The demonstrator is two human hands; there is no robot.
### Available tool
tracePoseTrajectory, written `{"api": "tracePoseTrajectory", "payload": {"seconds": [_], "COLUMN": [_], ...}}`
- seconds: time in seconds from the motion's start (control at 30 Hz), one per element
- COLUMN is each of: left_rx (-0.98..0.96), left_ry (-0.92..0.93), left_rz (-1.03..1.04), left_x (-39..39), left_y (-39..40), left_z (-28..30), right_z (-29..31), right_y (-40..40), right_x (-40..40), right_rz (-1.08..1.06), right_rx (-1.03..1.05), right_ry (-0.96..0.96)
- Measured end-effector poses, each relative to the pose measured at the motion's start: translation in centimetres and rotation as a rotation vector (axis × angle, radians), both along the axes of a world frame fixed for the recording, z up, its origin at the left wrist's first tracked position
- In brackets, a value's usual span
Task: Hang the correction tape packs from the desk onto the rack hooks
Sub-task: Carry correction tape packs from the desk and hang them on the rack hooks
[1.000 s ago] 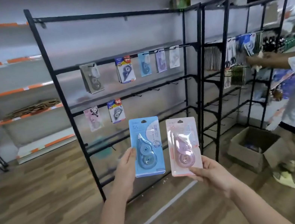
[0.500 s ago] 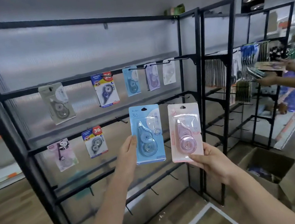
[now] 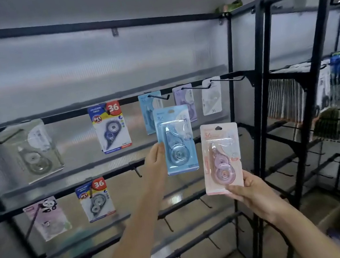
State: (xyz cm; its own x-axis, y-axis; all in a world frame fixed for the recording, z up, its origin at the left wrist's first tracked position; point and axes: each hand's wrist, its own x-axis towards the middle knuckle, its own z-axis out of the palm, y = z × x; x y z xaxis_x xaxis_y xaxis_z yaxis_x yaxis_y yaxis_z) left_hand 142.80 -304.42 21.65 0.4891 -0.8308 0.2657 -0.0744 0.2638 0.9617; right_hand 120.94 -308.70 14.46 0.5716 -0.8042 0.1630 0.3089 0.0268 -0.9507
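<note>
Left hand point(image 3: 155, 161) gripping light-blue blister pack point(image 3: 176, 140), right hand point(image 3: 247, 190) gripping pink blister pack point(image 3: 220, 157), both marked "36", before black metal rack point(image 3: 239, 116).

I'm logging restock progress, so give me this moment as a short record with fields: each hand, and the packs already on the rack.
left hand: holds blue pack, raised near the upper hooks
right hand: holds pink pack, lower
upper bar: five packs hung
lower bar: two packs hung
in-hand packs on hooks: not yet
</note>
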Motion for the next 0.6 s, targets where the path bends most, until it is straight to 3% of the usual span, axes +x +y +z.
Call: {"api": "tracePoseTrajectory", "payload": {"seconds": [0.4,0.6], "left_rx": [-0.182,-0.135], "left_ry": [-0.147,-0.095], "left_rz": [0.143,0.260], "left_x": [1.2,1.0], "left_y": [-8.4,-8.8], "left_z": [1.2,0.1], "right_z": [-0.2,-0.8], "right_y": [-10.1,-12.5], "right_x": [2.5,3.3], "right_rz": [0.084,0.202], "right_rx": [-0.005,0.026], "right_ry": [0.023,0.031]}}
